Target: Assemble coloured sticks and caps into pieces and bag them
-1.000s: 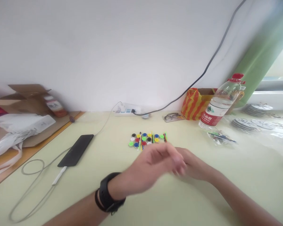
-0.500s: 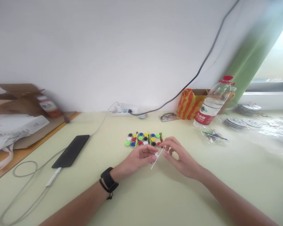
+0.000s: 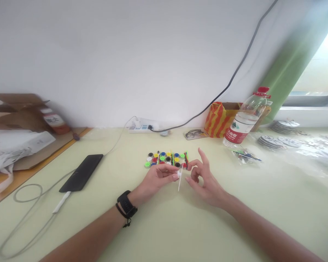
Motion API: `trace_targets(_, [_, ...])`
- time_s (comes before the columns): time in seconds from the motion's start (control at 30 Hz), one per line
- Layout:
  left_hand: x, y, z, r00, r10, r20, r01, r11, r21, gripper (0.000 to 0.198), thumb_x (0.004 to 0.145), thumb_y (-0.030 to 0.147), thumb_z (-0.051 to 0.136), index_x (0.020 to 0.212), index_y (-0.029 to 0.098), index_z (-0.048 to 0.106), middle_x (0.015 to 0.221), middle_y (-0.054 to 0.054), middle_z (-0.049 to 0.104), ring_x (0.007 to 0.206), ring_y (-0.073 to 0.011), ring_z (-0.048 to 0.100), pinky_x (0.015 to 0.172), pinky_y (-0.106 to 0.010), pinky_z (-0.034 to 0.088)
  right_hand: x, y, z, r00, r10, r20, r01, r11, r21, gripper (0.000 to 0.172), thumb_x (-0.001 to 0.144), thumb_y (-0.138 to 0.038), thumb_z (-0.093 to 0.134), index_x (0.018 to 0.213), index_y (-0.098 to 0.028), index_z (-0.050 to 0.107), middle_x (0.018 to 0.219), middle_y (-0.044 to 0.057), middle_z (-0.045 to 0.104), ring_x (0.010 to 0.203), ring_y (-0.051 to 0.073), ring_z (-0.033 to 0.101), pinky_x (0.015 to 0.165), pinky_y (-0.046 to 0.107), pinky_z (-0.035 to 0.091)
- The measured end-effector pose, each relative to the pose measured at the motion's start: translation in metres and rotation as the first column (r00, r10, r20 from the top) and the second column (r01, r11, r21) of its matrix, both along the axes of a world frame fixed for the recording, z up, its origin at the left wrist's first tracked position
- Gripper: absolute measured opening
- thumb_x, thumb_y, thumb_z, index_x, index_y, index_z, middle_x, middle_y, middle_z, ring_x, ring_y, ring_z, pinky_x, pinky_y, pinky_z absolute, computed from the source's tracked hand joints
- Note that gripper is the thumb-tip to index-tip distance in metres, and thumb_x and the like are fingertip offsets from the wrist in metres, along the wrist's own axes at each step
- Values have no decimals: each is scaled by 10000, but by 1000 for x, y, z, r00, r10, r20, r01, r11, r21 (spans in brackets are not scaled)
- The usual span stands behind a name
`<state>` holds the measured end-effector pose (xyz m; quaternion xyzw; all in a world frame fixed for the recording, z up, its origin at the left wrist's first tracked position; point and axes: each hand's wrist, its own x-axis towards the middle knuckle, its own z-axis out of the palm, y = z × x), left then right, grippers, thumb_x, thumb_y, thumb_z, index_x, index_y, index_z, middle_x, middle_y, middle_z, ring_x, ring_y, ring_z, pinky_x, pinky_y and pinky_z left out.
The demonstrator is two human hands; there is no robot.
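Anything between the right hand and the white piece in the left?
Nothing visible. The right hand faces the thin white piece across a small open gap; the left hand holds it from the other side. The coloured discs lie on the table beyond the hands, not between.

I'm watching a thin white piece point(image 3: 180, 181) standing almost upright, its top leaning slightly right.
From my distant view it's showing as a narrow, straight strip; a small white nub point(image 3: 179, 174) is sitting on its left side, where the left grip point(image 3: 160, 178) is pinching between thumb and fingers.
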<state>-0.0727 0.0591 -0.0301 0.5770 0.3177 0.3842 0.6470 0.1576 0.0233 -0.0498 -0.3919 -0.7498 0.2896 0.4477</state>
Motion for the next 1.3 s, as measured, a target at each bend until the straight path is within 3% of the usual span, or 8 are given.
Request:
trace_targets(0.03, [0,0,0,1000,2,1,-2,1000,-1,326,799,341,873,1048,159,768,1011,-85,764,976,-226,705,935,-357,549,0,1,1,1000,3,8,-3,1000,0,602,967,-236,539,1523,-283,314,1053,39,523,661,119,494,633,285,475])
trace_targets(0.1, [0,1,-1,1000,11,2,-11,1000,-1,319,793,337,878,1036,160,769,1005,-78,761,957,-213,702,918,-341,552,1,2,6,996,67,50,-65,997,-50,128,969,-256,520,1001,-207,634,792,-13,467,579,113,400,552,265,384])
trace_targets(0.2, [0,1,-2,1000,21,0,-21,1000,4,302,802,338,871,1022,161,763,1006,-71,751,940,-202,698,906,-335,555,4,3,17,992,123,32,-118,982,-147,472,1005,-314,460,556,-206,363,592,-47,280,525,111,286,504,274,283])
trace_targets(0.47, [2,-5,2,1000,-15,12,15,1000,10,327,822,337,853,1056,172,694,993,-74,719,951,-223,697,895,-365,560,-8,-2,16,994,-6,-105,-6,993,-116,192,957,-373,628,1066,-218,592,887,34,664,722,157,608,643,284,518])
trace_targets(0.8, [4,-6,2,999,-14,52,15,1000,-18,288,819,363,852,982,163,721,1032,-88,731,917,-217,695,878,-363,559,-11,-2,11,999,-42,18,44,993,-112,162,955,-354,607,1032,-220,656,859,47,712,702,165,636,538,250,488])
trace_targets(1.0, [3,-1,-1,998,59,23,-56,994,-94,356,783,382,879,1041,162,771,983,-78,733,871,-195,686,869,-340,549,-5,-3,10,994,-73,87,63,992,108,247,993,-262,540,1227,-239,615,838,27,648,683,154,583,636,286,520])
trace_targets(1.13, [3,0,-1,997,80,23,-75,984,-163,329,751,354,904,972,145,778,935,-77,733,850,-192,688,863,-336,547,-1,-3,8,974,-24,225,-21,980,198,489,1010,-212,486,1483,-331,458,891,11,621,653,141,535,652,292,511])
trace_targets(1.3, [4,-1,2,996,84,35,-76,980,-182,314,737,340,913,937,139,777,912,-73,727,822,-188,690,863,-342,546,-2,-2,-4,986,-92,138,58,972,230,858,987,-245,530,1623,-340,-38,1138,69,576,651,134,528,635,304,516])
